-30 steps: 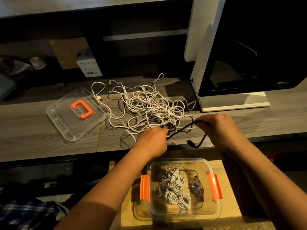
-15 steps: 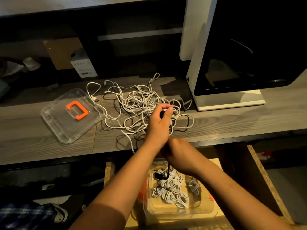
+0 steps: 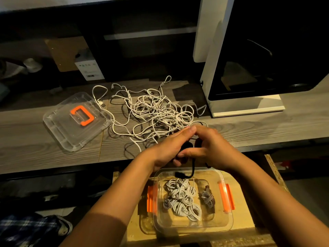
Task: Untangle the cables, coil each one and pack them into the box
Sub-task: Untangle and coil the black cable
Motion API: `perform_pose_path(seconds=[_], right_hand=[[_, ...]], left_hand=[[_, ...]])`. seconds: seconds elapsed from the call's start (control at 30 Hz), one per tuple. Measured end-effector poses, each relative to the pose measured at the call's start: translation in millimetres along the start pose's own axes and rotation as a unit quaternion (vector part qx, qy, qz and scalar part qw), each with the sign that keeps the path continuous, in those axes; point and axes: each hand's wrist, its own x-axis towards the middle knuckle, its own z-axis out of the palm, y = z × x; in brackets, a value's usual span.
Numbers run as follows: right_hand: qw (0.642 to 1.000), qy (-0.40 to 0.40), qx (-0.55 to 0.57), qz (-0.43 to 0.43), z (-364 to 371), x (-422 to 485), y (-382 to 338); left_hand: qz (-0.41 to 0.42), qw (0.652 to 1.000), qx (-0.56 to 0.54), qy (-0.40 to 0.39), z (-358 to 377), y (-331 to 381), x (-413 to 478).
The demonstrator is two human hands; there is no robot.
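A tangle of white cables (image 3: 153, 111) lies on the wooden desk (image 3: 35, 147). Just in front of it, over the desk's front edge, my left hand (image 3: 169, 148) and my right hand (image 3: 211, 148) meet and both hold a black cable (image 3: 188, 168). Its coiled part sits between my palms and is mostly hidden. One end with a plug hangs down over the clear box (image 3: 224, 227) with orange latches. That box stands on a low wooden stool and holds several coiled white cables (image 3: 181, 200) and a small darker coil.
The box's clear lid (image 3: 58, 129) with an orange handle lies on the desk at the left. A white machine with a dark window (image 3: 249, 107) stands at the back right. A small white carton (image 3: 89, 68) and cardboard sit behind the desk.
Both hands have left the pile with the black cable. My left hand came down from above the tangle, my right hand rose to meet it, and the cable is now bunched between them.
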Motion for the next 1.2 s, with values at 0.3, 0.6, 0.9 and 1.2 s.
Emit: perform_pose_path(seconds=[0.3,0.6,0.9,1.2], right_hand=[[0.999,0.024,-0.003,0.032,-15,-5,14],[0.988,-0.007,0.141,0.055,-20,-9,10],[0.946,-0.125,-0.291,0.073,-32,3,21],[0.990,-0.029,-0.106,0.084,-9,13,23]], left_hand=[[0.084,0.986,0.146,0.001,-4,3,-6],[0.121,0.939,0.323,-0.009,-4,3,-17],[0.042,0.749,0.660,0.037,-18,2,-12],[0.251,0.915,0.304,0.086,19,12,-16]])
